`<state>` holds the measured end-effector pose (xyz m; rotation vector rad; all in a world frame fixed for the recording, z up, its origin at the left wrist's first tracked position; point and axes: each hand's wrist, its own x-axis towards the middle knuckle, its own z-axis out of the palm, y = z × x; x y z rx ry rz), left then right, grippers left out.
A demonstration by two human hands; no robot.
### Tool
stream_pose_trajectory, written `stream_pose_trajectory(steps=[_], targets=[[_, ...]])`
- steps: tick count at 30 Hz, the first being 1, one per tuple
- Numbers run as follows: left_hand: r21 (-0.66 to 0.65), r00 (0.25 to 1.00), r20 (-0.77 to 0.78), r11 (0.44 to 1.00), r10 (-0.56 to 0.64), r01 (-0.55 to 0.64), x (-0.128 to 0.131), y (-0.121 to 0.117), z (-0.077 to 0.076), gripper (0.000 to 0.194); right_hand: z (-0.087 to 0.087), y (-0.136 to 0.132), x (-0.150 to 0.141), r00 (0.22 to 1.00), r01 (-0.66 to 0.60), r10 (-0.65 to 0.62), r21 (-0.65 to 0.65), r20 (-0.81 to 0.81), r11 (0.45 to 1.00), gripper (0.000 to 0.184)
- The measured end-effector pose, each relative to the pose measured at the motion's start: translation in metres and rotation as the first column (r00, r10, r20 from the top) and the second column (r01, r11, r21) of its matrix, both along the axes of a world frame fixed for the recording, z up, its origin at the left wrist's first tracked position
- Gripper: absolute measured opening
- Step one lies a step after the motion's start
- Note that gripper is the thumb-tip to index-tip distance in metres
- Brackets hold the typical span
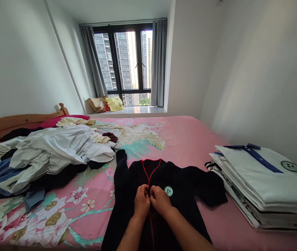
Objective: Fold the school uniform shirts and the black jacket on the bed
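A black cardigan [182, 181] with red edging along its V-neck and front lies face up on the bed, sleeves out to the sides. A round green-and-white badge [168, 191] sits on its chest. My left hand [142, 202] and my right hand [160, 199] meet at the front edge just below the V, each with its fingers pinched on the cardigan. The fingertips almost touch, and they cover whatever small part of the edge is between them.
To the left is a loose heap of clothes [59, 146], mostly white. A stack of folded white shirts [263, 181] stands at the right. Beneath everything is a pink flowered bedsheet [182, 139]. Paper and yellow bags [115, 104] rest on the window sill [144, 109].
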<state>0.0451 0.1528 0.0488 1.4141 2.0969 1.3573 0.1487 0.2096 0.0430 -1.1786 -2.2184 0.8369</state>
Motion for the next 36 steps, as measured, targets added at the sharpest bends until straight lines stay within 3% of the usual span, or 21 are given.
stream_pose_trajectory(steps=[4,8,14,18,21,25,31,36], targets=[[0.012,0.997,-0.018,0.997,-0.074,0.074,0.001,-0.001,-0.002,0.032,0.004,0.003,0.000,1.000,0.027,-0.027,-0.078,-0.007,0.997,0.004],[0.021,0.994,-0.012,0.994,-0.105,0.105,0.000,-0.002,-0.001,0.031,0.007,0.011,-0.003,0.998,0.066,-0.067,-0.236,0.004,0.970,0.005],[0.068,0.988,-0.021,0.986,-0.150,0.151,0.001,-0.006,0.003,0.031,0.007,0.028,-0.010,0.997,0.075,-0.079,-0.504,0.014,0.860,0.014],[0.082,0.992,-0.032,0.989,-0.124,0.126,0.001,-0.006,0.001,0.029,0.005,0.031,-0.009,0.996,0.045,-0.081,-0.576,-0.037,0.816,0.016],[0.078,0.993,-0.049,0.991,-0.107,0.110,0.001,-0.005,-0.001,0.023,0.005,0.026,-0.005,0.992,0.047,-0.105,-0.545,-0.075,0.837,0.018],[0.047,0.997,-0.044,0.996,-0.070,0.072,0.001,-0.003,0.000,0.017,0.008,0.013,0.001,0.982,0.061,-0.128,-0.411,-0.138,0.910,0.014],[0.024,1.000,0.011,1.000,-0.018,0.017,0.003,-0.005,0.011,0.018,0.018,-0.018,0.016,0.959,0.060,-0.127,-0.258,-0.253,0.964,0.014],[0.076,0.996,0.087,0.997,-0.027,0.020,0.004,-0.016,0.015,0.030,0.011,-0.055,0.063,0.897,0.151,-0.218,-0.197,-0.385,0.969,0.024]])
